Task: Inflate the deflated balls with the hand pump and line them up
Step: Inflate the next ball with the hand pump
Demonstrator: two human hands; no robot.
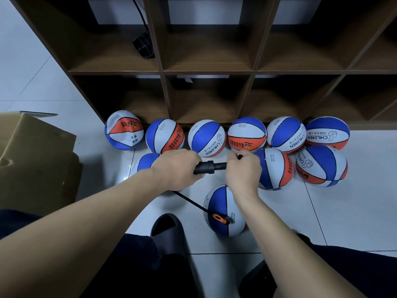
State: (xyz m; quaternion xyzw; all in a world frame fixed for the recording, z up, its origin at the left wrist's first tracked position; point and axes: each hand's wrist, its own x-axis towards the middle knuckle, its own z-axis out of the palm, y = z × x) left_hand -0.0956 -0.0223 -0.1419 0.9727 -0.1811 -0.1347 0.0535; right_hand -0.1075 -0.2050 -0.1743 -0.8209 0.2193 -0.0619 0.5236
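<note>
The ball (224, 211) I am filling sits on the floor (343, 211) between my knees, just beside my slipper (167, 231), with the hose (191, 201) running from the pump (209, 167) down to an orange fitting (220, 219) on its near face. My left hand (176, 168) has its grip wrapped round the pump body, and my right hand (242, 168) has its grip closed round the handle end, with only a short piece of the rod showing between them. To do this well, I judge I should keep the strokes straight along the pump's axis, hold the body steady so the hose does not tug the needle sideways, and watch the ball so it does not roll. Beyond my hands, six balls (207, 137) stand in a row against the foot of the shelf (206, 70); the leftmost ball (124, 130) looks creased and soft. More balls lie in front of that row, and a cardboard box (36, 160) stands to my left.
</note>
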